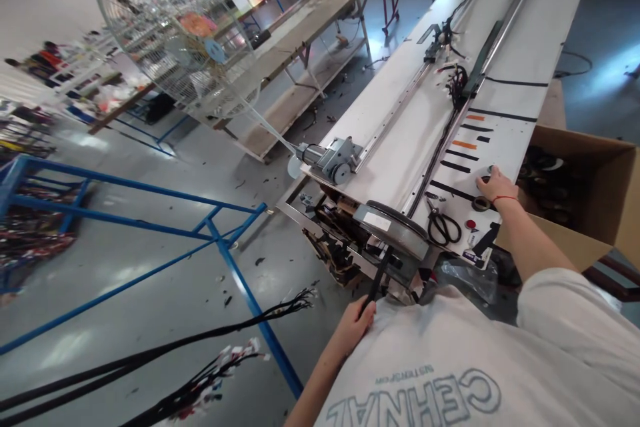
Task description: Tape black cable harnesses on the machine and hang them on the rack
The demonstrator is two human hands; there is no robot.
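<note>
My left hand (356, 325) is closed around a black cable bundle (381, 275) beside the round grey wheel (393, 225) at the table's near end. At the right edge of the white table (390, 90), my right hand (497, 185) touches a dark roll of tape, its fingers bent over it; their hold is partly hidden. Just below it lies a brown tape roll (481, 204). Black-handled scissors (444, 227) rest nearer to me, left of a red round piece (470, 224). Black and orange tape strips (464, 145) are stuck on the tabletop.
An open cardboard box (600, 177) with dark rolls stands right of the table. A motor unit (334, 159) sits at its left corner. Blue metal frames (215, 223) carrying cable bundles (165, 353) stand at left, below a large fan (175, 33).
</note>
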